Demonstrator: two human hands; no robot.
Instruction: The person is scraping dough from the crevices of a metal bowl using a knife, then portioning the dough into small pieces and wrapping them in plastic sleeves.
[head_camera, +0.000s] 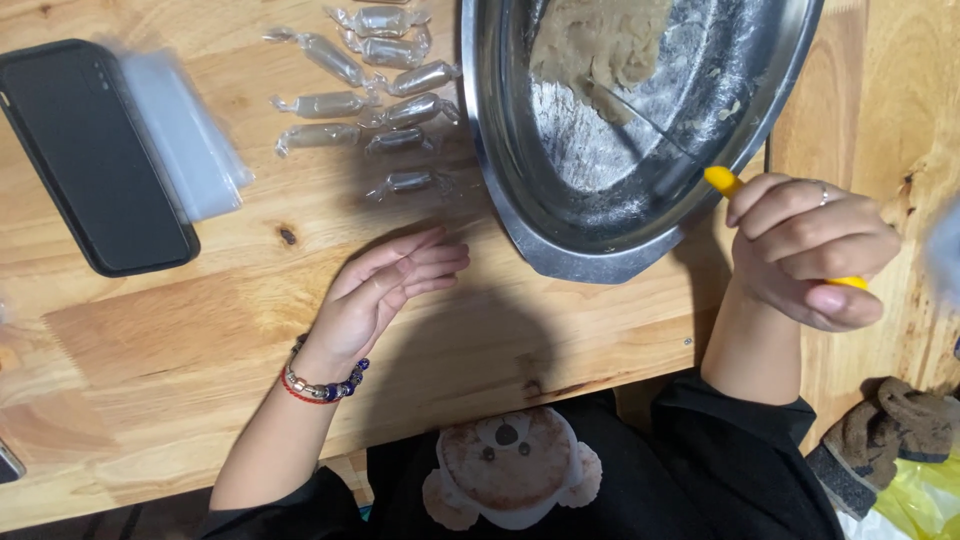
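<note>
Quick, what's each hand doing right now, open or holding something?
Left hand: open, fingers straight, holding nothing, over the wooden table.
Right hand: closed around a yellow-handled knife reaching into the metal tray.

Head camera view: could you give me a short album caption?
Right hand grips a yellow-handled knife in a steel pan of dough; left hand open beside wrapped candies.

Light wooden table (180, 330), knotty grain, warm overhead light casting soft shadows; darker gap at bottom edge.
</note>
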